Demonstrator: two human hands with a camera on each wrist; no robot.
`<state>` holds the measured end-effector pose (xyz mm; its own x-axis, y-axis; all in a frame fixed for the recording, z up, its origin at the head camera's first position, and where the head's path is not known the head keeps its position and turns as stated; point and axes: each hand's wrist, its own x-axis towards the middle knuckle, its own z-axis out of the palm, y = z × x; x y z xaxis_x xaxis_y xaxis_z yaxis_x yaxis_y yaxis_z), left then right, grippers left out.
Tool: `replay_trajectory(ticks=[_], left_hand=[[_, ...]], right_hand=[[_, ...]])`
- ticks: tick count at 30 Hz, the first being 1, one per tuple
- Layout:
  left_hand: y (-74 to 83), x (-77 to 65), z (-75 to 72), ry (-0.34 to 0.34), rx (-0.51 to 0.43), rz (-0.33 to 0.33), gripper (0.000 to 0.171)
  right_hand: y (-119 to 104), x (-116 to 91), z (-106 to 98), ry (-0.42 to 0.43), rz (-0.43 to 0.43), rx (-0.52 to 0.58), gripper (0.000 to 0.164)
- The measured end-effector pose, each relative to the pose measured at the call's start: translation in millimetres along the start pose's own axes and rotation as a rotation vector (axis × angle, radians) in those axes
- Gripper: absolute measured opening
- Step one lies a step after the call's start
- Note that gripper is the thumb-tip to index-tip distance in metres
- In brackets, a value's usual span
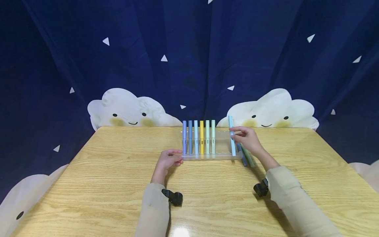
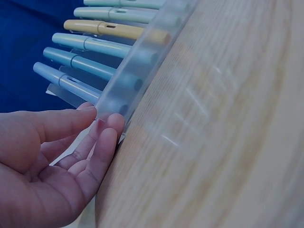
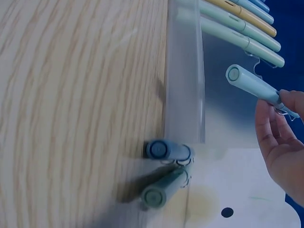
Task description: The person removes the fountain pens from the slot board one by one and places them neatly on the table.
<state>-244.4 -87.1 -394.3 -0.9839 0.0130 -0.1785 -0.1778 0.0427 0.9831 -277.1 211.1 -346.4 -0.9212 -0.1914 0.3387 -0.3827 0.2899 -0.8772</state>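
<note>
A clear pen stand (image 1: pixel 222 147) holds a row of upright pens: a purple pen (image 1: pixel 184 131), a blue pen (image 1: pixel 190 131), a light blue pen (image 1: pixel 195 131), a yellow pen (image 1: pixel 202 131) and two pale green pens (image 1: pixel 210 131). My left hand (image 1: pixel 167 161) pinches the stand's left front corner between thumb and fingers. At the stand's right end, my right hand (image 1: pixel 250 140) grips another light blue pen (image 3: pixel 251 85) by its upper part. That pen is nearly upright, its lower end over the stand's front ledge in the head view.
Just right of the stand, a dark blue pen (image 3: pixel 168 150) and a green pen (image 3: pixel 166 187) lie on the wooden table (image 1: pixel 118 184). Behind the table hangs a navy curtain (image 1: pixel 189 49) with white clouds and triangles. Small black cameras sit on both wrists.
</note>
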Motion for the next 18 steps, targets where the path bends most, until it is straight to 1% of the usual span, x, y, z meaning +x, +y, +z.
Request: replay_trajectory(ticks=[6,9,12,18], left_hand=[[-0.3,0.7,-0.3,0.002,0.003,0.0,0.021],[-0.8,1.0,-0.4,0.002,0.005,0.002,0.021],[-0.8,0.8,-0.5,0.002,0.003,-0.001,0.021],[-0.9,0.4,-0.7,0.001,0.008,0.0,0.022]], right_hand=[[0.9,-4.0,-8.7,0.003,-0.042,0.025,0.024],[2.6,-3.9,-12.8,0.01,-0.023,-0.005,0.025],[4.1,-4.5,-17.3,0.011,0.02,-0.052,0.028],[7.8,-6.9,-26.7,-0.003,0.056,-0.053,0.03]])
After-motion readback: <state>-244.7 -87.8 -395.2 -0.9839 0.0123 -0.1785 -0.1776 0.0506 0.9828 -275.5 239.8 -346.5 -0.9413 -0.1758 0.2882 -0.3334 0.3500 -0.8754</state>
